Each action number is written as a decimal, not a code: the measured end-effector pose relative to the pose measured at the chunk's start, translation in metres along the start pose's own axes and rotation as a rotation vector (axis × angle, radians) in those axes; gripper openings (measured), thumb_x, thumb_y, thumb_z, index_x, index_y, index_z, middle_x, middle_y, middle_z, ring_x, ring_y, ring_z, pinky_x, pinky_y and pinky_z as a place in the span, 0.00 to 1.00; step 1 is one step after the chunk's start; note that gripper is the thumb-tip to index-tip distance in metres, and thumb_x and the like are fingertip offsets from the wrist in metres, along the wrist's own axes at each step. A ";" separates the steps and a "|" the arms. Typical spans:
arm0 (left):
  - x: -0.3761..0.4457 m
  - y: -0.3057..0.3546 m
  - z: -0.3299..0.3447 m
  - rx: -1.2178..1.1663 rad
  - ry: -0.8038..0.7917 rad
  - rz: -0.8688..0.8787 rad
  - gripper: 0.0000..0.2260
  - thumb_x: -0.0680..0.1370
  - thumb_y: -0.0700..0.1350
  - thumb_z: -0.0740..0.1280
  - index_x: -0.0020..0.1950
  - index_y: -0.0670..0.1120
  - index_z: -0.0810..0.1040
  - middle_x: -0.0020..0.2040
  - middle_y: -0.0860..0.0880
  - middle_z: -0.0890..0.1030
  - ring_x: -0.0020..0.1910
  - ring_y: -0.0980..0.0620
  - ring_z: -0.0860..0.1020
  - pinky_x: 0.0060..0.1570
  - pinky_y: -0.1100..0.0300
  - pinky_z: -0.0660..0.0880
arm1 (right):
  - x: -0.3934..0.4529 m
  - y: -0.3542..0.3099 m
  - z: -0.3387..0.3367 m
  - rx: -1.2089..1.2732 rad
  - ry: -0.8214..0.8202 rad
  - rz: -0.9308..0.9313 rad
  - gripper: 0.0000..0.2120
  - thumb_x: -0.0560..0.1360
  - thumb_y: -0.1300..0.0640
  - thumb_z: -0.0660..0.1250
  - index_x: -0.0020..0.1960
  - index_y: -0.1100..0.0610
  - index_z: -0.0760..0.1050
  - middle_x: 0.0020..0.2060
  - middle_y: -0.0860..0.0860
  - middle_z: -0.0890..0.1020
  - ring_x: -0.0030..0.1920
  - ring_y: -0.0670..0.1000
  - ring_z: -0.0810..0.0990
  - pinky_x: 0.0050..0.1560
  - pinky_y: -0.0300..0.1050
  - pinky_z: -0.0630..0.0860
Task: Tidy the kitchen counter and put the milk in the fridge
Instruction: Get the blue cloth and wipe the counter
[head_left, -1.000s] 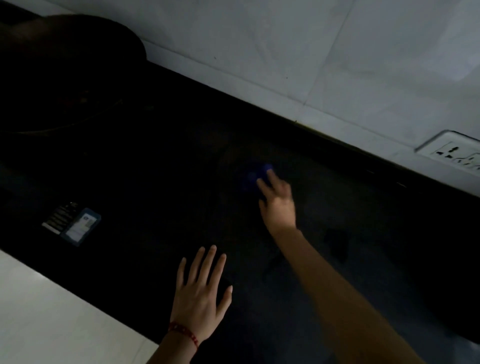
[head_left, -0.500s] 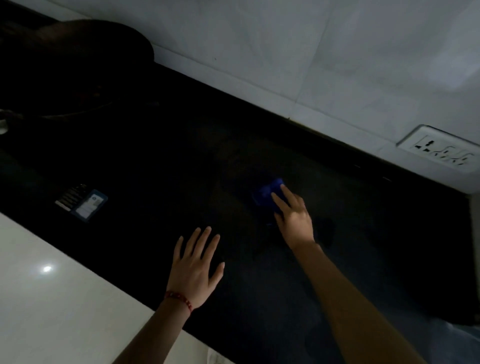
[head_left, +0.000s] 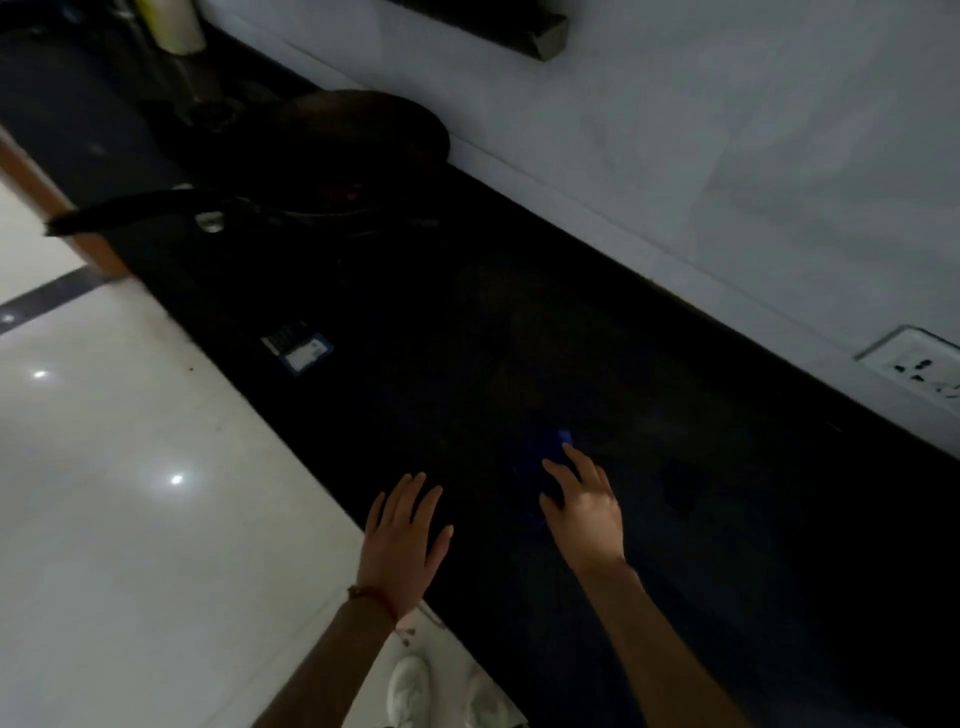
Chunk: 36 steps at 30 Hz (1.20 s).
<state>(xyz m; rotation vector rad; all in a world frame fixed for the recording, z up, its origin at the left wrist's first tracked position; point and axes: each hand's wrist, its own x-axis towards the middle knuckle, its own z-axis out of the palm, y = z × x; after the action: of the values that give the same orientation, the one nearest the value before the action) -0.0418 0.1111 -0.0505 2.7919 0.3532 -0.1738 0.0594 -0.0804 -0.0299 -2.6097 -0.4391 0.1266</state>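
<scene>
The scene is dim. A dark counter (head_left: 519, 322) runs diagonally under a pale tiled wall. A small blue thing (head_left: 550, 452), probably a cloth or sponge, lies on the counter. My right hand (head_left: 584, 506) rests on it with fingers spread and straight, covering its near part. My left hand (head_left: 408, 535), a red thread at the wrist, lies flat on the counter near its front edge, fingers straight, holding nothing. No milk shows in the head view.
A dark frying pan (head_left: 337, 156) with a long handle sits at the far left of the counter. A small card (head_left: 298, 345) lies near the front edge. A wall socket (head_left: 919, 366) is at the right. White floor lies below left.
My right hand has slid the blue thing toward me along the counter. My left hand has stayed flat near the edge. The view has pulled back and now shows the pan and floor.
</scene>
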 end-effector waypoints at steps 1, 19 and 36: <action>-0.013 -0.007 -0.003 -0.056 0.029 -0.046 0.27 0.78 0.59 0.41 0.61 0.47 0.71 0.61 0.44 0.78 0.64 0.50 0.65 0.57 0.46 0.74 | -0.005 -0.007 0.002 0.023 0.033 -0.036 0.19 0.70 0.62 0.70 0.61 0.57 0.75 0.67 0.57 0.72 0.63 0.60 0.72 0.56 0.53 0.76; -0.267 -0.256 -0.013 -0.753 0.282 -1.014 0.10 0.75 0.43 0.65 0.55 0.43 0.77 0.54 0.43 0.81 0.53 0.48 0.78 0.56 0.56 0.73 | -0.058 -0.242 0.170 0.136 -0.386 -0.549 0.14 0.69 0.60 0.71 0.54 0.57 0.80 0.57 0.53 0.80 0.54 0.55 0.80 0.54 0.49 0.79; -0.186 -0.509 -0.098 -0.866 0.250 -1.061 0.12 0.76 0.44 0.63 0.57 0.41 0.77 0.54 0.42 0.81 0.54 0.47 0.78 0.54 0.62 0.70 | 0.042 -0.397 0.308 0.055 -0.537 -0.312 0.11 0.73 0.62 0.65 0.55 0.61 0.79 0.54 0.58 0.80 0.50 0.56 0.80 0.49 0.45 0.75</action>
<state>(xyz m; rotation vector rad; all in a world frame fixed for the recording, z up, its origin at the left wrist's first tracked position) -0.3463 0.5691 -0.0806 1.5516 1.5083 0.0905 -0.0649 0.4020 -0.1095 -2.3916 -1.0018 0.7275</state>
